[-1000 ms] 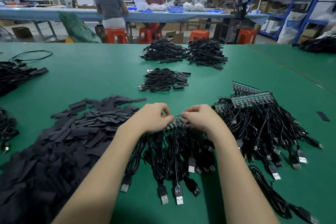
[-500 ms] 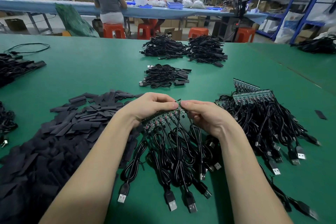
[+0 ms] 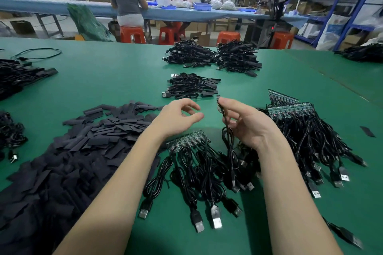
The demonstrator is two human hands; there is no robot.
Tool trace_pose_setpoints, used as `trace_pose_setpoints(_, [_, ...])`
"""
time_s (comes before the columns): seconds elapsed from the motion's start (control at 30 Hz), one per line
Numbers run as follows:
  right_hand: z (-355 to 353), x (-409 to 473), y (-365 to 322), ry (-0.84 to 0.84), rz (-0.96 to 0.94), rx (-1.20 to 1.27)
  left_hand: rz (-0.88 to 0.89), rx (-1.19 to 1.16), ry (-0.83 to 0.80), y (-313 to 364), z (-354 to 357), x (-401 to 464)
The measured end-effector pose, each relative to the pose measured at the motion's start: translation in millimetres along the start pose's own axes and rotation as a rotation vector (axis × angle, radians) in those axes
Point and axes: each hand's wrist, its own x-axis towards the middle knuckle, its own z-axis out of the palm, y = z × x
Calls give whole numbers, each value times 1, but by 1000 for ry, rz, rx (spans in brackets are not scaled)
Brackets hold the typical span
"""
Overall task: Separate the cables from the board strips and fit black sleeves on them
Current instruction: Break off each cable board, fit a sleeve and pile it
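The right hand [image 3: 246, 122] is raised over the green bench [image 3: 103, 80] and pinches one cable [image 3: 227, 130] near its top, thumb and fingers curled round it; a small board piece sits at the cable's upper end, and the rest of it hangs down in a loop with its plug low among the others. The left hand [image 3: 178, 118] hovers just beside it, holding nothing, with the fingers loosely bent and the thumb stretched toward the right hand. Below the left wrist a board strip [image 3: 186, 143] lies on the bench, with a row of cables still joined to it and fanning toward the near edge, their plugs [image 3: 215, 219] spread out flat. To the left lies a broad heap of black sleeves [image 3: 83, 147]. To the right, more strips [image 3: 290, 107] rest on a thick bundle of cables. Further back sit three piles of cables [image 3: 192, 87], one near and two beyond. At a blue bench [image 3: 51, 7] behind, one person stands and another sits, with orange stools [image 3: 132, 34] close by.
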Motion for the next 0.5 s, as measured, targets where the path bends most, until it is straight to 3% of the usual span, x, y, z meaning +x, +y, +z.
trace_pose_setpoints(0.07, [5,2,0,15,-7,29,6,-199,86,9,8,-3])
trace_pose_setpoints(0.13, [10,2,1,42,-6,50,-34,-496,63,20,18,-9])
trace_pose_setpoints(0.23, [14,2,3,82,-32,33,-62,-754,45,26,33,-22])
trace_pose_setpoints(0.5, [16,-5,-4,109,-111,-345,-109,-915,63,21,54,-31])
